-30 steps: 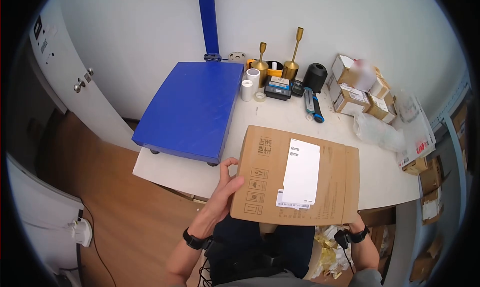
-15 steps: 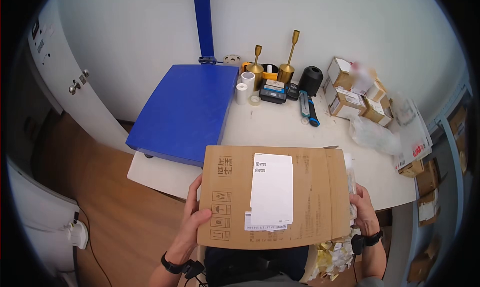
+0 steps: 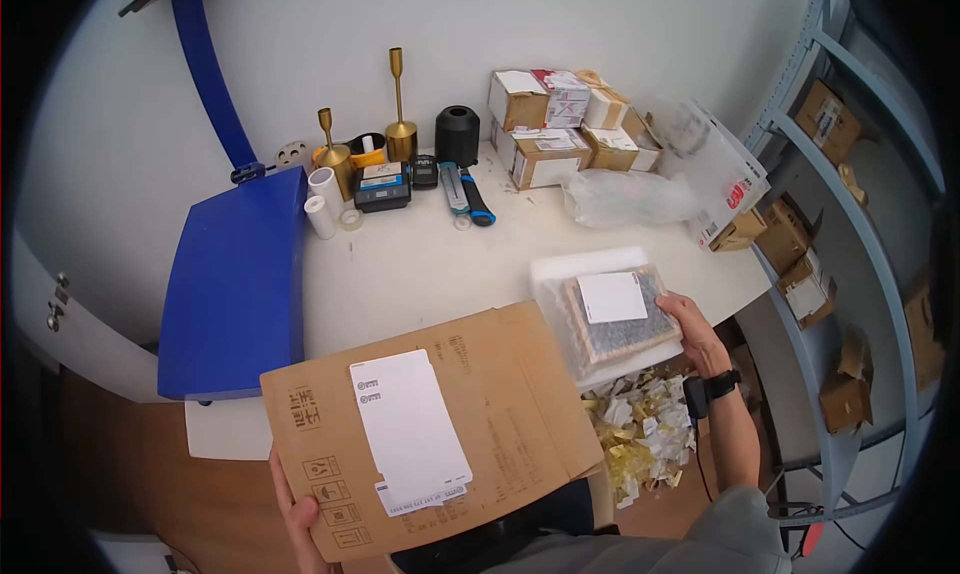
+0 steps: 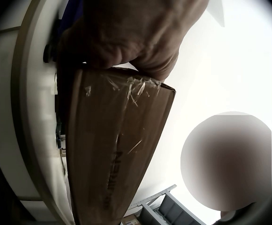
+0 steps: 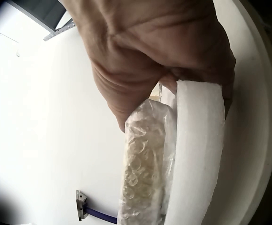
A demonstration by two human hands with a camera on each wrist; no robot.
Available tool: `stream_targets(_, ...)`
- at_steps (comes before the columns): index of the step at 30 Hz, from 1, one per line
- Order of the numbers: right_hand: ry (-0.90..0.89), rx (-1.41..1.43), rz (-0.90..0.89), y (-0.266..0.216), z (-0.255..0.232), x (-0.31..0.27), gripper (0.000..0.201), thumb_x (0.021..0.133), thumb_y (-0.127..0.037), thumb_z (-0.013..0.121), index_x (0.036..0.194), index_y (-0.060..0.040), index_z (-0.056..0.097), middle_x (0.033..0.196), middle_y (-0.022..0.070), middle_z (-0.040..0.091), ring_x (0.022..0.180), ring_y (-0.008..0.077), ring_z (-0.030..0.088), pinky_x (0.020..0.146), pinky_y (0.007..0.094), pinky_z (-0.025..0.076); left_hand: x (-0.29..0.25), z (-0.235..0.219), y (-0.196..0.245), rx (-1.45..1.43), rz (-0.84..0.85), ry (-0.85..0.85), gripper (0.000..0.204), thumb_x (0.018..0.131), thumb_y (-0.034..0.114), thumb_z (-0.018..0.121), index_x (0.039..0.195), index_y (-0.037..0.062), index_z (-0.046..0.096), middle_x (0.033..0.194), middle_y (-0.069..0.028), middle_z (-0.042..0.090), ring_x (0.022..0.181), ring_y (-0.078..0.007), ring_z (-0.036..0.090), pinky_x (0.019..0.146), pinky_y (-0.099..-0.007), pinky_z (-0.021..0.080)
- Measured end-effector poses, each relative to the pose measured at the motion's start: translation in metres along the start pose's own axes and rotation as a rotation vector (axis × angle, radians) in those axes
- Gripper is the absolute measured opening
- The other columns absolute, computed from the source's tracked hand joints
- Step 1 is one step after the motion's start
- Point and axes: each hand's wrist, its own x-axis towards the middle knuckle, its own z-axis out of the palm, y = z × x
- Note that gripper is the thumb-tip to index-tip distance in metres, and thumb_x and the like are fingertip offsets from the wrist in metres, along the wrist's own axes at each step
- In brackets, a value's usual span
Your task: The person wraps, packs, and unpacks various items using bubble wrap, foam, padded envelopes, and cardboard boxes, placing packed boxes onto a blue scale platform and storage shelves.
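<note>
Even soft light on a pale wall [image 3: 640, 34], fisheye curve and black corners, left wrist view blown out white behind a dark, shadowed box [image 4: 117, 140], right wrist view glaring at left.

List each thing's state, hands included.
Left hand: grips cardboard box
Right hand: grips wrapped panel and foam
Cardboard box: tilted, left end closed
Wrapped panel: against foam, paper on top
Paper scraps: heaped loose
Taller candlestick: upright
Tape roll: lying flat
Cutter: lying, blade unclear
Door: open or shut unclear

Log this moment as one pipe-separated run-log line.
left hand: grips cardboard box | right hand: grips bubble-wrapped item and white foam slab | item: beside box | white label: on box, facing wearer
</note>
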Motion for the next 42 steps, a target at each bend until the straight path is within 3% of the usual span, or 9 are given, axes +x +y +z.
stream_targets(3, 0.132, -0.054, 0.006, -0.002, 0.014, 0.002, 0.044, 0.098, -0.039, 0.072, 0.115, 0.0022, 0.07, 0.1, 0.008, 0.075, 0.089, 0.0144, 0.072, 0.08, 0.0287, 0.057, -0.016, -0.019, -0.014, -0.265, -0.125, 0.04, 0.084, 0.087, 0.037, 0.071, 0.156, 0.0018, 0.039, 0.147, -0.0296, 0.051, 0.135, -0.0455, 0.053, 0.11, -0.0522, 0.049)
stream_targets(6, 0.191, -0.888, 0.112, -0.035, 0.052, -0.023, 0.055, 0.105, -0.05, 0.058, 0.107, 0.0035, 0.072, 0.073, 0.0068, 0.07, 0.066, 0.0158, 0.07, 0.065, 0.0298, 0.055, -0.023, -0.02, -0.014, -0.435, -0.199, 0.085, 0.072, 0.092, 0.03, 0.075, 0.153, 0.0007, 0.047, 0.148, -0.0356, 0.051, 0.137, -0.055, 0.05, 0.112, -0.0593, 0.047)
stream_targets(9, 0.481, -1.265, -0.338, -0.044, 0.074, -0.046, 0.059, 0.106, -0.053, 0.055, 0.112, 0.0035, 0.071, 0.076, 0.0064, 0.071, 0.072, 0.0159, 0.072, 0.064, 0.0288, 0.054, -0.018, 0.004, -0.011, -0.271, -0.17, 0.144, 0.096, 0.085, 0.049, 0.063, 0.161, 0.0028, 0.028, 0.148, -0.0189, 0.05, 0.133, -0.0298, 0.056, 0.108, -0.0419, 0.05)
stream_targets(14, -0.511, -0.125, -0.217, -0.075, 0.133, -0.088, 0.077, 0.105, -0.063, 0.051, 0.138, 0.0059, 0.057, 0.112, 0.0111, 0.072, 0.092, 0.0153, 0.071, 0.07, 0.0264, 0.053, -0.007, 0.01, 0.029, -0.169, -0.075, -0.11, 0.089, 0.09, 0.049, 0.059, 0.16, 0.0031, 0.029, 0.15, -0.0184, 0.049, 0.136, -0.0272, 0.055, 0.112, -0.0413, 0.048)
stream_targets(17, -0.698, -0.192, -0.287, -0.077, 0.167, -0.093, 0.078, 0.103, -0.059, 0.057, 0.145, 0.0057, 0.051, 0.119, 0.0083, 0.07, 0.108, 0.0136, 0.067, 0.088, 0.0256, 0.052, 0.012, 0.02, 0.058, -0.12, 0.067, -0.087, 0.085, 0.092, 0.047, 0.06, 0.159, 0.0033, 0.03, 0.148, -0.0163, 0.05, 0.137, -0.0265, 0.054, 0.112, -0.0403, 0.047)
stream_targets(23, -0.596, -0.254, -0.348, -0.112, 0.298, -0.045, 0.049, 0.102, -0.019, 0.07, 0.143, 0.0035, 0.055, 0.128, 0.0083, 0.068, 0.112, 0.012, 0.064, 0.097, 0.0288, 0.051, 0.075, -0.013, 0.088, -0.133, 0.22, 0.128, 0.063, 0.104, 0.046, 0.053, 0.149, 0.0023, 0.05, 0.144, -0.0144, 0.062, 0.13, -0.021, 0.062, 0.106, -0.0358, 0.053)
stream_targets(33, -0.641, 0.053, -0.298, -0.156, 0.465, 0.029, 0.103, 0.091, -0.037, 0.077, 0.164, 0.0053, 0.018, 0.157, 0.0225, 0.041, 0.143, 0.0266, 0.045, 0.114, 0.0365, 0.042, 0.107, -0.081, 0.171, 0.03, 0.3, 0.104, 0.076, 0.105, 0.067, 0.04, 0.15, 0.0064, 0.052, 0.136, -0.0149, 0.065, 0.118, -0.0249, 0.067, 0.091, -0.0388, 0.056)
stream_targets(37, -0.949, 0.185, -0.322, -0.182, 0.48, 0.033, 0.102, 0.092, -0.029, 0.074, 0.166, 0.0032, 0.01, 0.154, 0.0253, 0.041, 0.144, 0.0295, 0.043, 0.117, 0.0407, 0.038, 0.115, -0.118, 0.184, 0.265, 0.388, 0.188, 0.073, 0.104, 0.057, 0.053, 0.152, 0.0023, 0.047, 0.132, -0.0155, 0.065, 0.109, -0.023, 0.068, 0.082, -0.0348, 0.056)
stream_targets(42, -0.648, 0.031, -0.51, -0.177, 0.514, 0.057, 0.103, 0.093, -0.037, 0.074, 0.165, 0.0038, 0.013, 0.154, 0.0308, 0.042, 0.143, 0.0325, 0.047, 0.116, 0.0396, 0.041, 0.146, -0.137, 0.177, 0.649, 0.435, 0.303, 0.081, 0.097, 0.039, 0.075, 0.159, 0.0014, 0.038, 0.141, -0.023, 0.062, 0.119, -0.0268, 0.063, 0.098, -0.0407, 0.053)
